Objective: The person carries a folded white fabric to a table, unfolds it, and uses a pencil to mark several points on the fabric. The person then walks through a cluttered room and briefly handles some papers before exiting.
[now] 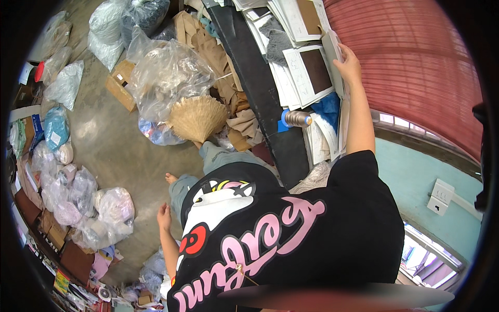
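Note:
My right hand (pixel 349 66) reaches up to the stacked papers and grips the edge of a pale upright board (pixel 332 54), thumb and fingers close together on it. Beside it lie white printed sheets bearing dark brown swatches (pixel 315 72), with grey fuzzy fabric pieces (pixel 278 44) among them. A blue cloth (pixel 327 109) sits lower in the same stack. Close by, a cone of grey-brown thread (pixel 298 118) with a blue base rests on its side. Down at my left side, my left hand (pixel 164 217) hangs with loosely bent fingers, holding nothing.
A long black table edge (pixel 260 99) runs between me and the papers. On the floor stand clear plastic bags (pixel 163 73), a straw broom (pixel 199 118), a cardboard box (pixel 122 86) and brown scraps (pixel 244 125). More filled bags (pixel 112 208) line the left. A red blind (pixel 405 62) hangs at right.

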`<state>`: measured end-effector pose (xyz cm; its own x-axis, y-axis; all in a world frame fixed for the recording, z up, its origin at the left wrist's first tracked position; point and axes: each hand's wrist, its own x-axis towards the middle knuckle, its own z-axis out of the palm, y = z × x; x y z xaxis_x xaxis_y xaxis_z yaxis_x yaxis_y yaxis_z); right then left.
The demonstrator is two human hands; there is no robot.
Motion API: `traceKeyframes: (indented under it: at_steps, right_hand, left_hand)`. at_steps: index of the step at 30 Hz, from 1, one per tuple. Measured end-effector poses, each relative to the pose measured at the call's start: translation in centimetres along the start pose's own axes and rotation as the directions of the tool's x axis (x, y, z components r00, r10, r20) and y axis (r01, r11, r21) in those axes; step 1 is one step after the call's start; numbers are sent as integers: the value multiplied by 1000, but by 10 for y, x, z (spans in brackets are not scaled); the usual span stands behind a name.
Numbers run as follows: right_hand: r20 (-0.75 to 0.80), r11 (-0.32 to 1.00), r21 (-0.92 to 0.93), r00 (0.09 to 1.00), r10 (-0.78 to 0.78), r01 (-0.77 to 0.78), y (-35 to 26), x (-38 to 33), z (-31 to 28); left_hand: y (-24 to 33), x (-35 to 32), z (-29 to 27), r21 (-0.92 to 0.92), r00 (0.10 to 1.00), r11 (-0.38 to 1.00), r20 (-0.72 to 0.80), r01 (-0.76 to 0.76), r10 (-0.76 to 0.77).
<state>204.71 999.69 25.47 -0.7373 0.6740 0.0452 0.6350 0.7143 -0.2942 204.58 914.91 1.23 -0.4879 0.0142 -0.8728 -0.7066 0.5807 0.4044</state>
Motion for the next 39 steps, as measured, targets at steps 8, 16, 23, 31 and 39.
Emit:
traceKeyframes:
  at_steps: [8,16,23,31,39]
  right_hand:
    - [78,961,-261,995,-67,86,-68,47,73]
    - [-106,936,-340,986,-132,89,-150,155,125]
    - [-204,936,-204,923,-327,287,-258,226,151]
    - [-129,926,-44,917,-377,374,-246,267,85]
    - [-147,901,-188,896,-419,391,-254,266,56]
  left_hand:
    - [0,-8,16,-98,999,995,-53,-16,11]
    - [14,-27,23,-56,992,997,-114,-52,45]
    - [5,-32,28,-65,992,998,-128,8,-16]
    - [-29,-53,23,-218,971,971,-191,98,-141]
    - [-45,-43,33,-266,965,940,-98,212,-245]
